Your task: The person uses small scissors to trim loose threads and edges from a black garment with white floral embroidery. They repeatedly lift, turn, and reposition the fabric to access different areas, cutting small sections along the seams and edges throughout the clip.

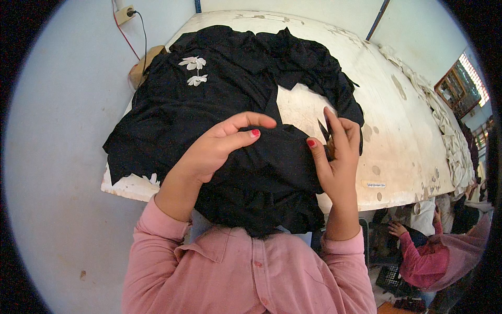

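The left hand [206, 149] is loose, thumb and forefinger parted above the black cloth [266, 167]; whether it touches, I cannot tell. The right hand [337, 157] curls around a dark pointed tool [323, 132], mostly hidden by its fingers. The cloth spreads beneath, between and beyond both hands on a pale table [402, 167], 2 white flowers [193, 63] lying past the left hand.

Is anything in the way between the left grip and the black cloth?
Nothing visible: the left grip is right over the black cloth, though whether they touch is unclear. The dark pointed tool is off by the right grip, not between them.
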A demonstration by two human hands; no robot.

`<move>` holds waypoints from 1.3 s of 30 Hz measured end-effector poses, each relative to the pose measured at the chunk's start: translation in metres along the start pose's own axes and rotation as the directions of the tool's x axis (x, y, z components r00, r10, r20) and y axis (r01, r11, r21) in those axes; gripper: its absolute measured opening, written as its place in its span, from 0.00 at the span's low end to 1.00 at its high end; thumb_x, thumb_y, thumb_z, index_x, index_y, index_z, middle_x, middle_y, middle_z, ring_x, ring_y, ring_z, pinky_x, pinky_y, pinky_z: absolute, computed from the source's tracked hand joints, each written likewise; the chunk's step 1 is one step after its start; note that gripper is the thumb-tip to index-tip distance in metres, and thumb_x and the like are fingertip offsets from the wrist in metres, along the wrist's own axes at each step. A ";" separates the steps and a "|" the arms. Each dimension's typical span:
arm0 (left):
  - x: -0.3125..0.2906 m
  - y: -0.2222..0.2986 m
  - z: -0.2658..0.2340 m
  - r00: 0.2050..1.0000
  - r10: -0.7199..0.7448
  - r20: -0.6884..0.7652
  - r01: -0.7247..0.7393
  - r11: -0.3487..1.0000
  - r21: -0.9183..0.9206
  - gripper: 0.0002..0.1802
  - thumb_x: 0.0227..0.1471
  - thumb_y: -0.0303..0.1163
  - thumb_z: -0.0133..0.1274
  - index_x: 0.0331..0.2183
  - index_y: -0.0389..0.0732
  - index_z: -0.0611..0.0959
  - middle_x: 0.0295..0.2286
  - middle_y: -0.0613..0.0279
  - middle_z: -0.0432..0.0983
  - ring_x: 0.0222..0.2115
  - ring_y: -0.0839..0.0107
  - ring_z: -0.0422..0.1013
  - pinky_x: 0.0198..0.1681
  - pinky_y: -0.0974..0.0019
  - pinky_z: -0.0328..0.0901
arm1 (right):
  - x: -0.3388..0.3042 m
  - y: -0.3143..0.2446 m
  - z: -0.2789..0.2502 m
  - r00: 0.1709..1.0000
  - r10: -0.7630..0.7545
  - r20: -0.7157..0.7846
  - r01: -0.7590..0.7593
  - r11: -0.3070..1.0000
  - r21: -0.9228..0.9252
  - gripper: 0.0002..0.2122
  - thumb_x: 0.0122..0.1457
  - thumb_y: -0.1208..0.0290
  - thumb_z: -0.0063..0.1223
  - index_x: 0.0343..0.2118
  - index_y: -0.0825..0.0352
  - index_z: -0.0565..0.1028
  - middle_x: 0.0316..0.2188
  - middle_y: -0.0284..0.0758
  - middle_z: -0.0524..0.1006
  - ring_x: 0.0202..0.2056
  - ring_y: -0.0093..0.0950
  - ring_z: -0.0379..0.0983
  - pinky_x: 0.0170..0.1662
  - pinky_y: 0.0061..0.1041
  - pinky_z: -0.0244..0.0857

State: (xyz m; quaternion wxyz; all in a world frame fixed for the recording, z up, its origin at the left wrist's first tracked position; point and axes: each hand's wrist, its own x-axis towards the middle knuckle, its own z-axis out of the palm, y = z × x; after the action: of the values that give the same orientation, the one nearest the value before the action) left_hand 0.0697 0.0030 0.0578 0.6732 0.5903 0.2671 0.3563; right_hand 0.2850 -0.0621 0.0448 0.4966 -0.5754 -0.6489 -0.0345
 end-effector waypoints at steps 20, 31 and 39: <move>-0.007 0.005 0.001 0.976 0.213 0.044 -0.216 0.930 0.297 0.12 0.52 0.26 0.52 0.40 0.33 0.79 0.36 0.63 0.77 0.40 0.76 0.70 0.47 0.73 0.61 | 0.004 -0.004 -0.012 0.976 0.068 0.207 -0.195 0.695 0.692 0.06 0.57 0.72 0.52 0.34 0.69 0.71 0.30 0.29 0.67 0.33 0.18 0.61 0.37 0.16 0.56; -0.007 -0.002 0.013 0.955 0.296 0.019 -0.283 0.894 0.347 0.13 0.44 0.22 0.61 0.35 0.34 0.80 0.34 0.63 0.77 0.37 0.79 0.70 0.44 0.75 0.63 | -0.001 -0.027 0.008 0.955 -0.297 0.015 0.290 0.942 0.172 0.13 0.42 0.81 0.64 0.34 0.67 0.78 0.19 0.32 0.69 0.19 0.23 0.65 0.21 0.19 0.56; -0.008 -0.002 0.020 0.933 0.358 -0.034 -0.281 0.785 0.552 0.10 0.42 0.22 0.59 0.32 0.35 0.81 0.31 0.63 0.79 0.34 0.78 0.72 0.42 0.74 0.65 | 0.002 -0.025 0.006 0.972 -0.209 0.109 0.182 0.959 0.217 0.09 0.43 0.81 0.56 0.30 0.64 0.77 0.22 0.33 0.72 0.21 0.25 0.68 0.23 0.22 0.59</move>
State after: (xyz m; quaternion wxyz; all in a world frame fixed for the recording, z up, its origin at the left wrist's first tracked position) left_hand 0.0814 -0.0156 0.0582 0.3899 0.7661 0.2976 0.4152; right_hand 0.2620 -0.0651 0.0562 0.5039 -0.4549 -0.7340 0.0217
